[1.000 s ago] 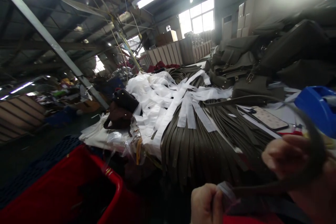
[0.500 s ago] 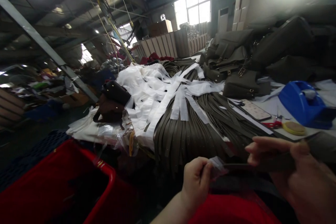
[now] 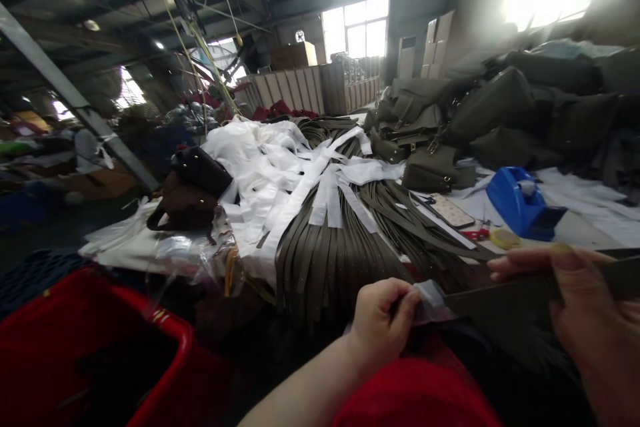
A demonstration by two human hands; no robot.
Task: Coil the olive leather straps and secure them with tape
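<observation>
Two hands shared one dark strap [image 3: 500,303], stretched between them before the strap pile [image 3: 340,253]; your left hand [image 3: 383,317] pinched clear film [image 3: 429,300] at its end; your right hand [image 3: 580,313] squeezed the dark strap; holding it taut seemed wise.

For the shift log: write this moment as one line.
left hand: pinches clear wrap at end of dark strap | right hand: grips same strap | nearby: strap pile, blue tape dispenser, red bin

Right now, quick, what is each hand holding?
Left hand: shut, pinching the clear wrap on the dark strap.
Right hand: shut around the dark strap.
</observation>
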